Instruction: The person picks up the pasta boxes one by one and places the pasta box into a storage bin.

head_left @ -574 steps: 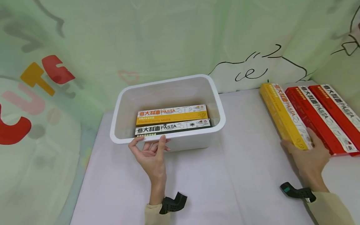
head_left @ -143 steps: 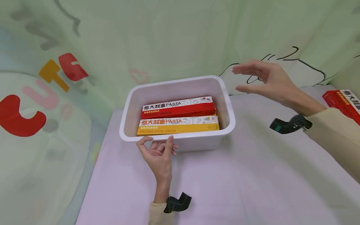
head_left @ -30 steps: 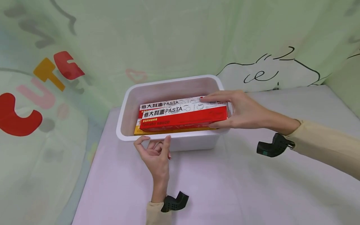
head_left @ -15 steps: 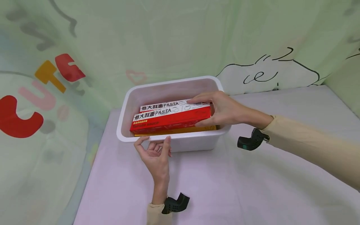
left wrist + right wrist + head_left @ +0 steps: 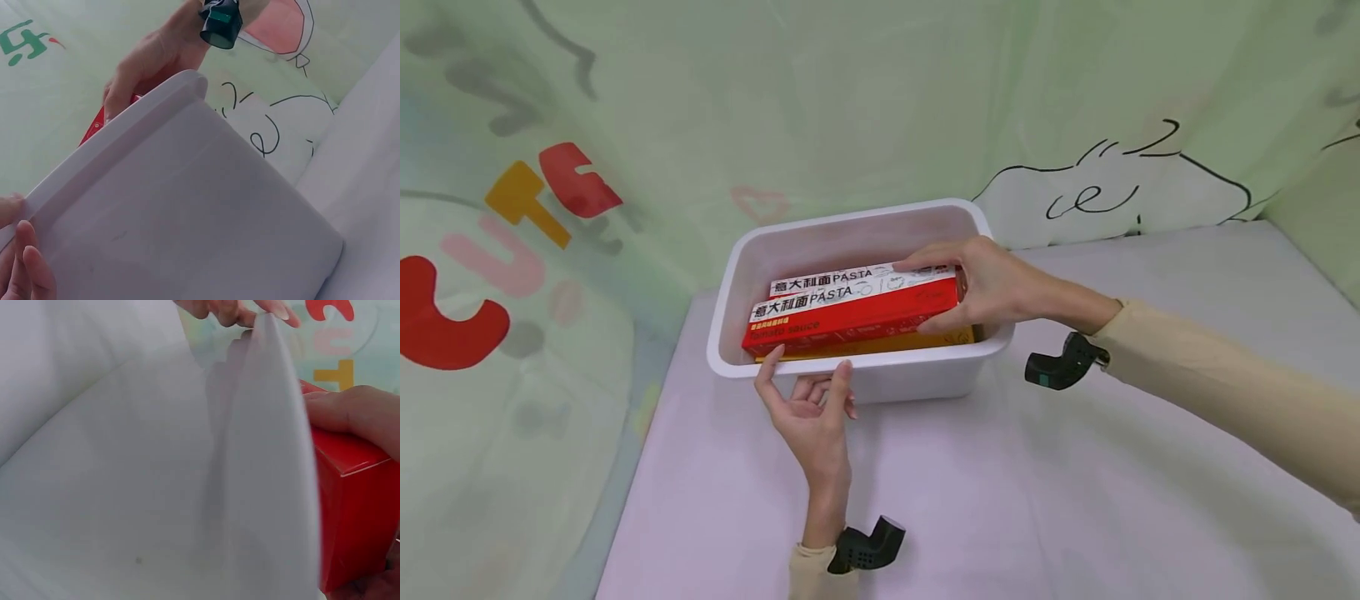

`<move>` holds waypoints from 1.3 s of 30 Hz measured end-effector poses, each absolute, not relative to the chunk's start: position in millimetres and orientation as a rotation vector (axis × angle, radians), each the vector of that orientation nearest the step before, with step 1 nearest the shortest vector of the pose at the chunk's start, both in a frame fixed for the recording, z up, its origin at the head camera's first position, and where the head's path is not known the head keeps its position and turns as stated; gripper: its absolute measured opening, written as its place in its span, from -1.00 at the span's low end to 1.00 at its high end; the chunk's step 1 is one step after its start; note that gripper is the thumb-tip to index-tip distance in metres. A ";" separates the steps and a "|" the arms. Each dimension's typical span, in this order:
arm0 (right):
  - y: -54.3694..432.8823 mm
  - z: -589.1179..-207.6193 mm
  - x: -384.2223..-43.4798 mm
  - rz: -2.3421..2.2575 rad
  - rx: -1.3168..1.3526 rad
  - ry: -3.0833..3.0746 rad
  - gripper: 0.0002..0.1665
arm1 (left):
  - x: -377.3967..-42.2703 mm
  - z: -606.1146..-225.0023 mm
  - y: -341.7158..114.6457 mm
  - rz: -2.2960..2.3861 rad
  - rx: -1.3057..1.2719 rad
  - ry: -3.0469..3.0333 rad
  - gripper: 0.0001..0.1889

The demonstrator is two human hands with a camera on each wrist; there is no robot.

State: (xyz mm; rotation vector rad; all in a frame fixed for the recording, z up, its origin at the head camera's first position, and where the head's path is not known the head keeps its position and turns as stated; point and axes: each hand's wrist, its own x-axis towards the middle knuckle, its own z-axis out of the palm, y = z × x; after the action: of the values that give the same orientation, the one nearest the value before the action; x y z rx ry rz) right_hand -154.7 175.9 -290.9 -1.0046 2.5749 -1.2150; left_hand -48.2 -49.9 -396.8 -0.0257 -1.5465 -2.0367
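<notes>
My right hand grips a red tomato sauce pasta box at its right end, thumb on the front and fingers over the top. The box sits slightly tilted within the mouth of a white plastic bin, over a yellow pasta box. Behind it shows another red pasta box. My left hand holds the bin's front rim, one finger reaching over it near the red box's left end. In the right wrist view, the red box stands beyond the bin wall.
The bin stands on a table with a pale lilac cloth. A green printed curtain hangs close behind it and along the left side. Each wrist carries a black camera, such as the right wrist camera.
My right hand has moved left and a little down with the red box, deeper into the bin. One left finger has risen over the rim. Earlier, several boxes lay at the right.
</notes>
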 end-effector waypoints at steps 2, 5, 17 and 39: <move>174.3 -289.4 -157.0 -1.216 -1.030 2.557 -0.25 | -47.5 -395.7 -50.9 -2.038 -0.022 -1.539 -0.22; 173.9 -288.5 -159.9 -1.218 -1.051 2.528 -0.23 | -46.6 -395.4 -52.0 -2.040 -0.018 -1.536 -0.22; 180.7 -290.6 -160.6 -1.211 -1.036 2.500 -0.20 | -47.0 -398.1 -50.7 -2.037 -0.061 -1.541 -0.22; 218.9 -294.9 -130.5 -1.433 -0.849 2.552 -0.20 | -52.7 -403.3 -49.9 -2.040 -0.087 -1.544 -0.27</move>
State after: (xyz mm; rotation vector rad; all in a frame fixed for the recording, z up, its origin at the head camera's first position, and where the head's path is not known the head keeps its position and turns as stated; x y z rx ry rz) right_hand -130.5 218.9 -294.9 -0.8485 2.5517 -1.4328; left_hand -52.7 -49.9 -403.3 -0.0866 -1.5437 -2.0403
